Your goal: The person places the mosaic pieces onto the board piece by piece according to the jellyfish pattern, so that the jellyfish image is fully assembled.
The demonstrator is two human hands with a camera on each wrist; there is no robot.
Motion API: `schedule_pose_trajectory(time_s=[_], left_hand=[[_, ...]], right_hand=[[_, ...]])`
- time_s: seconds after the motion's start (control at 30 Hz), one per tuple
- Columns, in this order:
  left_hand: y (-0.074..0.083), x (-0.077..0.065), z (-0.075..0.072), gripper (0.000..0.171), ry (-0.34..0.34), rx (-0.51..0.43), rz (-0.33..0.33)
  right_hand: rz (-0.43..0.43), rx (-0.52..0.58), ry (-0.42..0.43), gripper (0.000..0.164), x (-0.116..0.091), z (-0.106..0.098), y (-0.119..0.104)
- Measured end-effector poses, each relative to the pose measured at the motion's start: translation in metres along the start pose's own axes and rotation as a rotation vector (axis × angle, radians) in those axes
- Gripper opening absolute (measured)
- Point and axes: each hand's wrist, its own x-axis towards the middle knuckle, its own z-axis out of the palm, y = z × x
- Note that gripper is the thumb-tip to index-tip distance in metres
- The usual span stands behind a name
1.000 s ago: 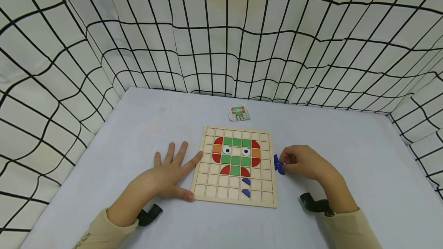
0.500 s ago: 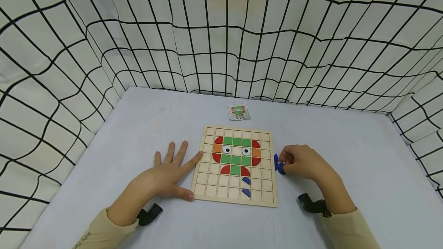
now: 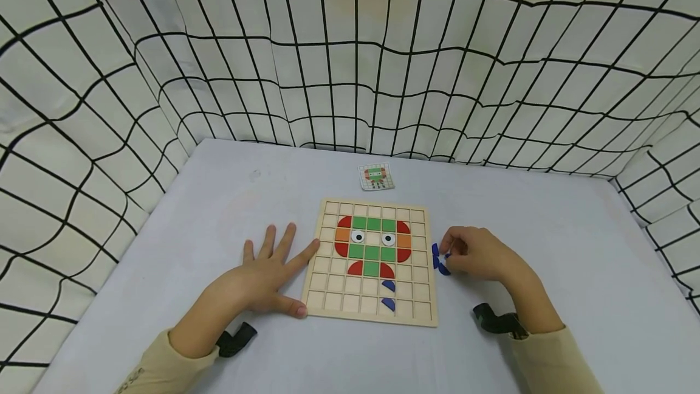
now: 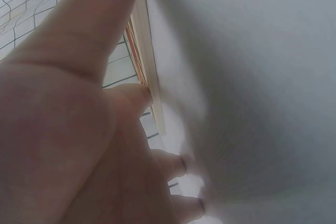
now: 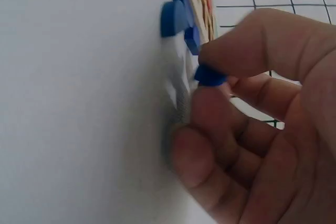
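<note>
A square wooden grid board [image 3: 421,312] bears red, green and orange pieces and two eye discs in a face-like pattern, with two blue half-round pieces [image 3: 389,286] below it. My left hand [image 3: 266,281] lies with fingers spread on the table, index fingertip and thumb tip at the board's left edge. To the right of the board, my right hand [image 3: 478,255] pinches a small blue piece [image 5: 210,75] between its fingertips, plain in the right wrist view. Other blue pieces [image 5: 173,18] lie on the table between that hand and the board's right edge.
Beyond the board lies a small picture card [image 3: 376,176] with a similar coloured figure on a grid. A black net [image 3: 355,65] over white cloth rises behind the table [image 3: 547,230] and at both sides.
My right hand has stayed beside the blue pieces, its fingers shifting among them, and one blue piece now shows between its fingertips. The left hand and the board keep their places.
</note>
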Motion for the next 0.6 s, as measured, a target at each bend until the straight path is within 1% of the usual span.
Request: schedule_pose_trajectory(time_s=[0.13, 0.23, 0.4, 0.53, 0.6], left_hand=[[-0.001, 0.000, 0.001, 0.117, 0.004, 0.000, 0.005], [-0.002, 0.000, 0.002, 0.117, 0.001, 0.007, 0.009], [-0.002, 0.000, 0.002, 0.117, -0.004, 0.009, 0.017], [0.000, 0.001, 0.001, 0.117, -0.005, 0.015, 0.013], [0.000, 0.000, 0.000, 0.117, -0.004, 0.015, 0.012]], right_hand=[[-0.039, 0.089, 0.065, 0.010, 0.002, -0.001, 0.001], [-0.089, 0.187, 0.096, 0.007, 0.003, 0.002, -0.003], [-0.138, 0.325, 0.104, 0.013, 0.004, 0.006, -0.013], [-0.155, 0.374, 0.098, 0.016, 0.007, 0.012, -0.025], [-0.168, 0.378, 0.087, 0.016, 0.008, 0.015, -0.033]])
